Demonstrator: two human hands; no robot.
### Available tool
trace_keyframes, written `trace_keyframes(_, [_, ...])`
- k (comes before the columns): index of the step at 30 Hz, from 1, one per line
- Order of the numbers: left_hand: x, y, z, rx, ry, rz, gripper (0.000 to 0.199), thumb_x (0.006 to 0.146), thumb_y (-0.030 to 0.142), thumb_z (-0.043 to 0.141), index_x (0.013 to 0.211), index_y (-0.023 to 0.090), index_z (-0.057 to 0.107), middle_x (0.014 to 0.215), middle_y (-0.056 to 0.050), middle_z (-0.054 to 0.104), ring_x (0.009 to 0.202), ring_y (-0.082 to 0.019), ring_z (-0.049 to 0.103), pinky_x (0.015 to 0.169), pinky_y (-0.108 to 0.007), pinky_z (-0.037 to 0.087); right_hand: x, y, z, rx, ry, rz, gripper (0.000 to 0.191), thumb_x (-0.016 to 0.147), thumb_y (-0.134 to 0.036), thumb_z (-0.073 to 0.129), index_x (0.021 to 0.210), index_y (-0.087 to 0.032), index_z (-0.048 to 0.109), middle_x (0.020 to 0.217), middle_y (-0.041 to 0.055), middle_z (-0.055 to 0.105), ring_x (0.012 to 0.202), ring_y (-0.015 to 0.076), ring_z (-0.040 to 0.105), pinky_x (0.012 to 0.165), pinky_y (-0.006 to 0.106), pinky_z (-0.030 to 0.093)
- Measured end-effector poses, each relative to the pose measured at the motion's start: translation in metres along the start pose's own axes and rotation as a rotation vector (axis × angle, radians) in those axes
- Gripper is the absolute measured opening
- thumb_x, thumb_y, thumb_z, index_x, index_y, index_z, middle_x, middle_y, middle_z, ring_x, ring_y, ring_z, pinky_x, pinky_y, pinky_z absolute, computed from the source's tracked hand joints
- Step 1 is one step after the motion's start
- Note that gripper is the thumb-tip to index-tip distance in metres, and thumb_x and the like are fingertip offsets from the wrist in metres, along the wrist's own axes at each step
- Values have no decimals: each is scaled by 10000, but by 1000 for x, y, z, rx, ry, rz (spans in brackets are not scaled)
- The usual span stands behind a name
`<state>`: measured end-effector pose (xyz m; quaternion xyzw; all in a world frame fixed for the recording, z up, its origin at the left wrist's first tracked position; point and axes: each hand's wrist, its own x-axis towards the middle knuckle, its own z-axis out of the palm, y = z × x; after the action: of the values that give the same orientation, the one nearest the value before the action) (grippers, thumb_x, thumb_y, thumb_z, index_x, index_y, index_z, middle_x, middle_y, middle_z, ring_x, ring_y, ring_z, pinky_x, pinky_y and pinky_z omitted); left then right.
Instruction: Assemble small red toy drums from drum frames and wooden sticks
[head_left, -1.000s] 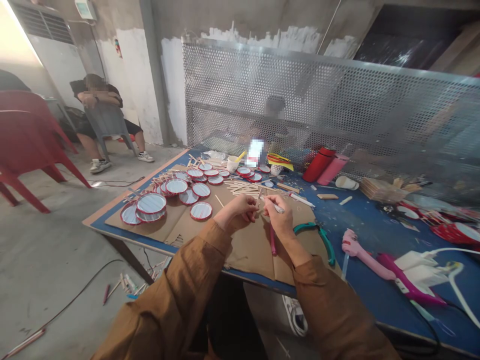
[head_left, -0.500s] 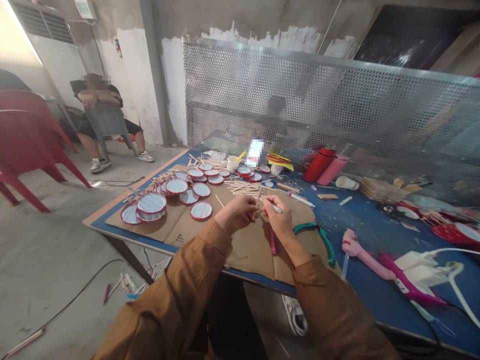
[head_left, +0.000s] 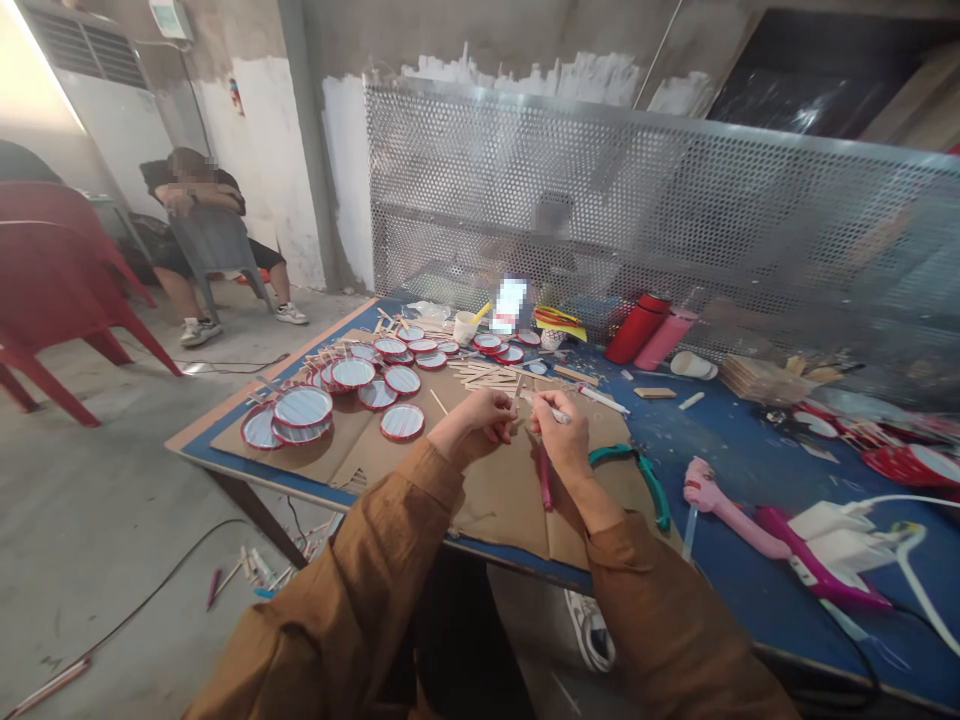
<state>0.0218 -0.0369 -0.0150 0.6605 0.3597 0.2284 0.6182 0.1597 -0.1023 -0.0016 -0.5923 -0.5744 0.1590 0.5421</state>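
Note:
Over the cardboard sheet, my left hand is closed, pinching a thin wooden stick that points upward. Just right of it, my right hand is wrapped round a white pen-like tool, mostly hidden by the fingers. A small gap separates the two hands. Beneath the right hand lies a dark pink pen-like stick. A teal-handled tool curves beside my right wrist. Flat wooden sticks are heaped behind my hands. Round red-rimmed discs lie in piles to the left.
A pink glue gun and a magenta power strip with white plugs lie right. Farther back stand a paper cup, a phone and a red bottle, before a perforated metal screen. A person sits far left.
My right hand has shifted slightly right, away from the wooden stick, still closed round the white tool. My left hand has stayed nearly in place.

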Motion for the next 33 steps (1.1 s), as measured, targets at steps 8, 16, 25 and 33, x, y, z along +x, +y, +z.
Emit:
trace_keyframes(8, [0,1,0,17,7,-2,113,836,91,503,728,123,494,468,4,572,429,-111,598,436,-171,454,0,1,2,44,-19,-27,288,791,-465,538,808,-187,610,599,-4,620,461,137,595,515,249,487])
trace_keyframes(16, [-2,3,1,36,31,0,111,827,94,517,721,121,496,470,11,566,420,-109,595,428,-169,452,-1,1,3,50,-45,-23,294,787,-463,541,834,-182,611,639,4,624,494,135,601,511,238,484])
trace_keyframes(25, [-3,4,2,20,25,-4,128,833,80,524,718,126,493,457,8,566,427,-117,598,431,-177,456,-1,0,3,21,-41,-48,279,793,-445,536,844,-183,615,691,19,654,508,129,591,522,236,470])
trace_keyframes(33, [-4,6,3,28,32,-8,146,848,67,488,715,127,486,448,9,561,417,-113,591,425,-175,453,-1,-1,2,15,-30,-63,273,791,-435,529,836,-179,612,695,21,658,501,126,587,530,240,468])
